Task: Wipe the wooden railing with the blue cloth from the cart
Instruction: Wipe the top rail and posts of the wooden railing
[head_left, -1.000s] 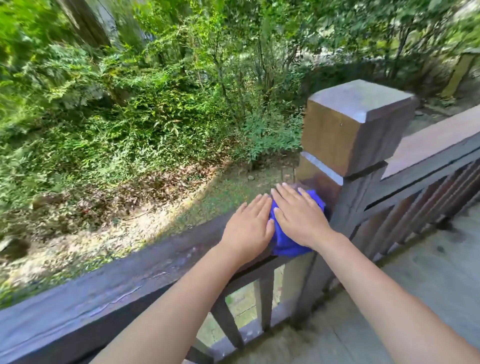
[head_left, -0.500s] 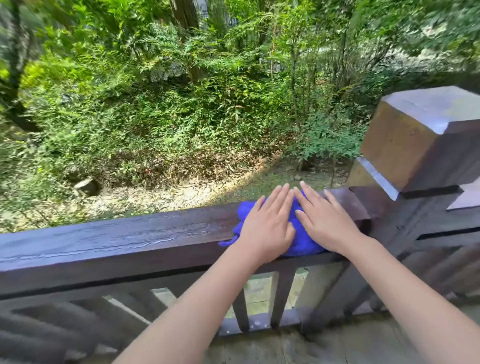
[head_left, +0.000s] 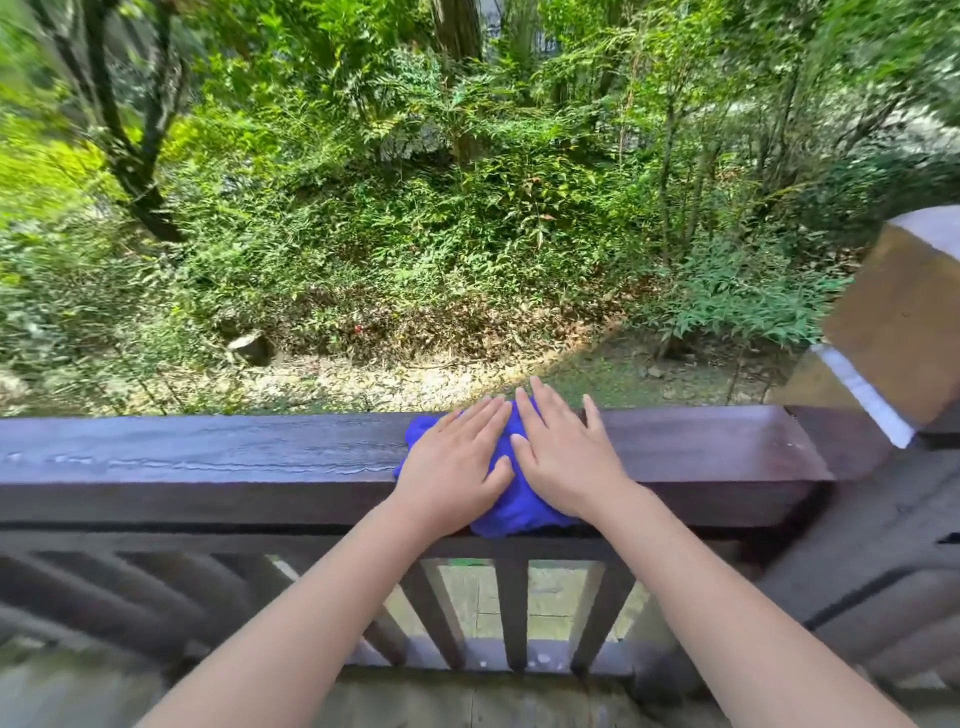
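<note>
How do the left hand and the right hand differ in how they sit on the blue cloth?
The left hand covers the cloth's left part, nearer the person; the right hand covers its right part and reaches further, its fingertips at the far edge of the top rail. The left thumb points right toward the right hand, which lies beside it. Both lie flat, palms down, fingers extended, pressing the blue cloth onto the rail.

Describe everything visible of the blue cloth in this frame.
The blue cloth is a vivid, soft-looking fabric, bunched rather than folded flat. It lies on the top rail of the dark wooden railing, its near edge drooping over the rail's front face. The left hand and right hand press flat on it side by side, covering most of it.
</note>
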